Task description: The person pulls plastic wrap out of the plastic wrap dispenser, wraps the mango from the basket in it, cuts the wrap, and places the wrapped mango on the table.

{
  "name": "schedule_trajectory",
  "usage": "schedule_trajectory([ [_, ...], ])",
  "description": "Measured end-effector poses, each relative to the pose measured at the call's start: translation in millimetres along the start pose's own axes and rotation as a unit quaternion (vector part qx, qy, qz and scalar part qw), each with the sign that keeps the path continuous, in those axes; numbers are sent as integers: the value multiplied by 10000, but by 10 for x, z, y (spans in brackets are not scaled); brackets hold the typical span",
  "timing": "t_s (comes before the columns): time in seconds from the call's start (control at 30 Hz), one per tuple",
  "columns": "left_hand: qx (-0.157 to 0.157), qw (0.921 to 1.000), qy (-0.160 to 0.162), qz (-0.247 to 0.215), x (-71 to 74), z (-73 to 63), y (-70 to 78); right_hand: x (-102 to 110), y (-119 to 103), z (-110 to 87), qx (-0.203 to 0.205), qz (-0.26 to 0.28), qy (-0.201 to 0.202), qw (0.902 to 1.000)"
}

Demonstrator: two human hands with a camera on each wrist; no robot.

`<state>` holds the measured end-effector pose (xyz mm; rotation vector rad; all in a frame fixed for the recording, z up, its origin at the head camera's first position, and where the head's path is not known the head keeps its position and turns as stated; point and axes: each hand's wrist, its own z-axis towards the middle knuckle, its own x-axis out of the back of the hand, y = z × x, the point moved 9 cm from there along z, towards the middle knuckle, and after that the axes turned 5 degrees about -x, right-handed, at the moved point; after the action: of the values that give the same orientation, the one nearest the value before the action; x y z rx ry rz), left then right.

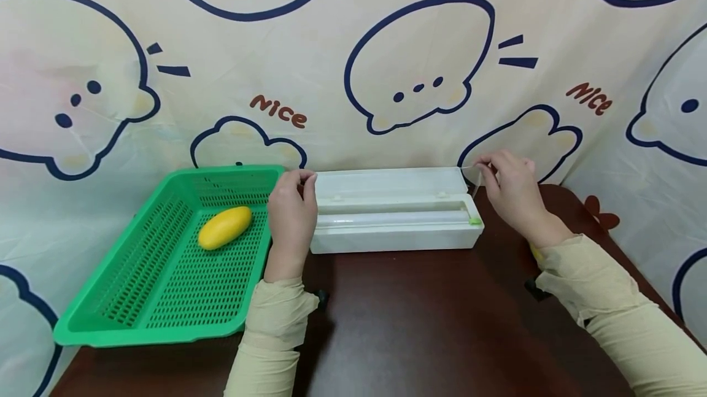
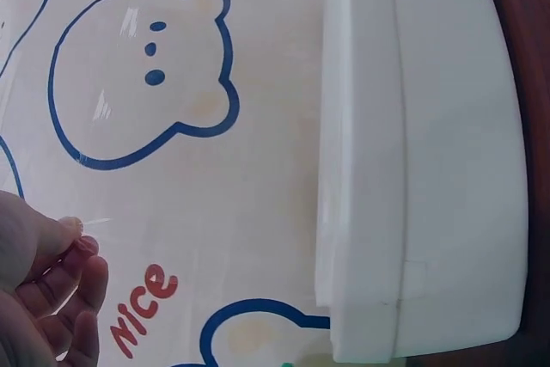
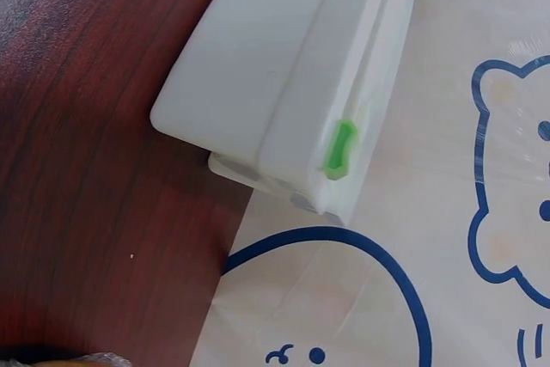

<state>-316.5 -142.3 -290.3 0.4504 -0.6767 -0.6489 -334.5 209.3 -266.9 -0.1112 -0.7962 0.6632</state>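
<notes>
A white cling film dispenser (image 1: 394, 240) stands on the table with its lid (image 1: 386, 182) raised and a roll of film (image 1: 392, 218) inside. A green slide cutter (image 1: 475, 221) sits at its right end. My left hand (image 1: 293, 213) is at the dispenser's left end; in the left wrist view its thumb and fingertips pinch the clear film. Beyond the right end, my right hand (image 1: 510, 191) pinches another edge of the film, which shows as a thin glossy strand. The right hand is out of the right wrist view.
Left of the dispenser stands a green plastic basket (image 1: 154, 339) with a yellow mango (image 1: 225, 227) in it. A yellow thing (image 1: 536, 253) is mostly hidden behind the right wrist. A cartoon-printed curtain (image 1: 331, 65) hangs behind the dark wooden table (image 1: 414, 323).
</notes>
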Motion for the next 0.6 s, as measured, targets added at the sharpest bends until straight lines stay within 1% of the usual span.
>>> schedule_trajectory([
  [0.27,0,9998,150,103,78,14,75,89,-59,19,89,29,227,9997],
  [0.5,-116,9994,332,-1,155,34,159,183,-125,36,278,35,397,9988],
  [0.6,-162,9991,388,-69,190,38,193,214,-150,46,274,15,411,9988],
])
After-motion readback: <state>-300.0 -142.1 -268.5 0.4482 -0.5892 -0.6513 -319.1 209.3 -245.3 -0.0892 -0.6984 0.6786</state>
